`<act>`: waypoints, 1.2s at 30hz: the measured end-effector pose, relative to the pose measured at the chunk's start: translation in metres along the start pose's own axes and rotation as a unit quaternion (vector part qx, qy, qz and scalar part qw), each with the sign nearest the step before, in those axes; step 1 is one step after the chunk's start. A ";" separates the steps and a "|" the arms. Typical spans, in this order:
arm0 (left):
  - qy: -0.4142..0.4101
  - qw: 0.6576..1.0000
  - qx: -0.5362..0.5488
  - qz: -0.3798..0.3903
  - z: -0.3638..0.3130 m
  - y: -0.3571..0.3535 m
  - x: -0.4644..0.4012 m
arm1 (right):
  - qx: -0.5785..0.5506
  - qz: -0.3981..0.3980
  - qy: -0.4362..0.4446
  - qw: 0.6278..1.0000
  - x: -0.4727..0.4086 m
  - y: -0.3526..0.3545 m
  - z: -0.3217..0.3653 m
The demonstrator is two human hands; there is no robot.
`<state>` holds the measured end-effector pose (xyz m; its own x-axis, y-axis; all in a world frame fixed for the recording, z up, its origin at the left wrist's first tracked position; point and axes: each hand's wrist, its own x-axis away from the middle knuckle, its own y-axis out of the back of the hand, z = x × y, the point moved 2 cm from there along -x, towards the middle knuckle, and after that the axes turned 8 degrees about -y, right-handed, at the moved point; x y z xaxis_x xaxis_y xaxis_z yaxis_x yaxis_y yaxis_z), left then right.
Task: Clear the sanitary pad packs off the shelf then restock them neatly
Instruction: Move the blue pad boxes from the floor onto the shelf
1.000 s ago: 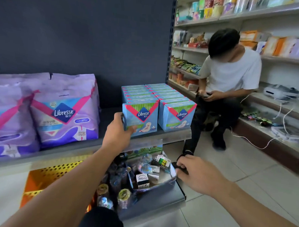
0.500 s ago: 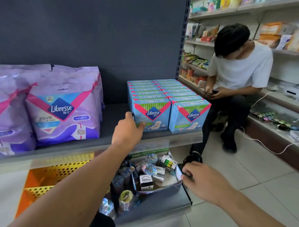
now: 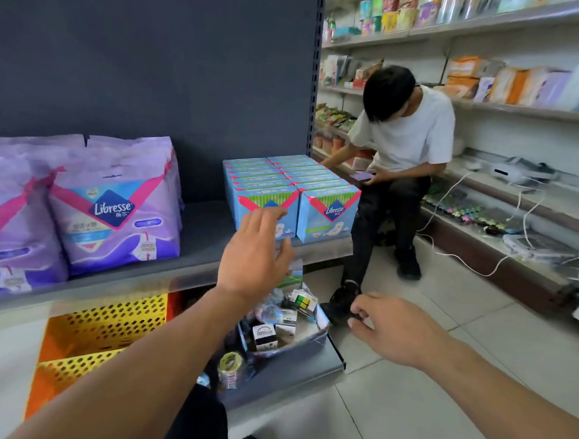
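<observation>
Left hand (image 3: 253, 251), fingers spread, is hovering before the blue boxes (image 3: 265, 211) on the shelf (image 3: 194, 248); gripping each box's sides squarely should be keeping rows straight.

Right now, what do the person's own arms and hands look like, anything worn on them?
Both forearms are bare up to the frame edge: no sleeves, gloves, watch or rings show on the left hand or the right hand. No cables or markings on either.

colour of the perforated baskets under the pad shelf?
Yellow and orange baskets, perforated with small holes; head view, lower left.
</observation>
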<state>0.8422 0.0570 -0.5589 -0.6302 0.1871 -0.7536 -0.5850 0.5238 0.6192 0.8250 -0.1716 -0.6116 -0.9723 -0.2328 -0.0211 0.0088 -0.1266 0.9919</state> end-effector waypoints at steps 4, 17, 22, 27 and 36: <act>-0.108 0.987 0.042 0.107 -0.070 -0.008 0.004 | 0.012 -0.014 -0.039 0.999 0.050 0.021 -0.020; -0.189 0.902 0.096 0.375 -0.265 -0.115 0.019 | 0.011 0.010 -0.265 0.964 0.215 0.028 -0.147; -0.231 0.864 0.135 0.427 -0.325 -0.187 0.036 | -0.006 0.066 -0.366 0.928 0.256 -0.004 -0.216; -0.261 0.819 0.147 0.490 -0.370 -0.287 0.065 | -0.041 0.143 -0.455 0.878 0.286 -0.080 -0.301; -0.270 0.761 0.137 0.574 -0.417 -0.487 0.133 | -0.076 0.246 -0.528 0.809 0.297 -0.253 -0.450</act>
<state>0.8306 -0.5195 -0.8691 -0.2998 0.9279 0.2216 0.3676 -0.1020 0.9244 0.6397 -0.6426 -0.9248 -0.4990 0.6522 0.5707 0.4067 -0.4053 0.8188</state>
